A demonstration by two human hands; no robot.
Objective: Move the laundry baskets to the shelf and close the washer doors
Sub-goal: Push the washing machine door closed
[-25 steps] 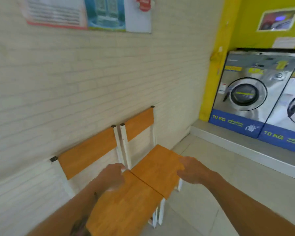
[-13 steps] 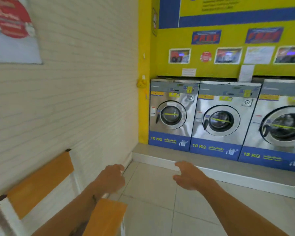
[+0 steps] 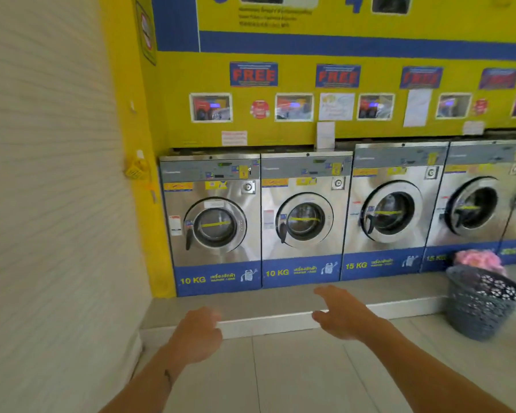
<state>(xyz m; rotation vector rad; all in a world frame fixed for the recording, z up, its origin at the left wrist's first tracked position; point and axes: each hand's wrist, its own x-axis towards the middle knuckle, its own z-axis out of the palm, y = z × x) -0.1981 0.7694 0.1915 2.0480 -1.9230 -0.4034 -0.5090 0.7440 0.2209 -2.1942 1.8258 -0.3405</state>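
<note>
A row of steel front-loading washers stands on a low step against the yellow wall. The doors of the first 10 KG washer (image 3: 215,225), the second 10 KG washer (image 3: 304,222) and the 15 KG washer (image 3: 390,213) look closed. A dark grey openwork laundry basket (image 3: 480,305) with pink laundry stands on the floor at the right, before the fourth washer (image 3: 474,210). My left hand (image 3: 195,335) and my right hand (image 3: 340,315) reach forward over the floor, holding nothing, fingers loosely apart, well left of the basket.
A white brick wall (image 3: 51,204) runs along the left. A grey step with a white edge (image 3: 280,321) lies under the washers. A small yellow basket (image 3: 136,169) hangs at the wall corner. Pale floor tiles (image 3: 280,380) lie below my hands.
The view has swung right from the wooden chairs to the washer row. The grey basket has come into view at the right. Both hands stay stretched out, holding nothing.
</note>
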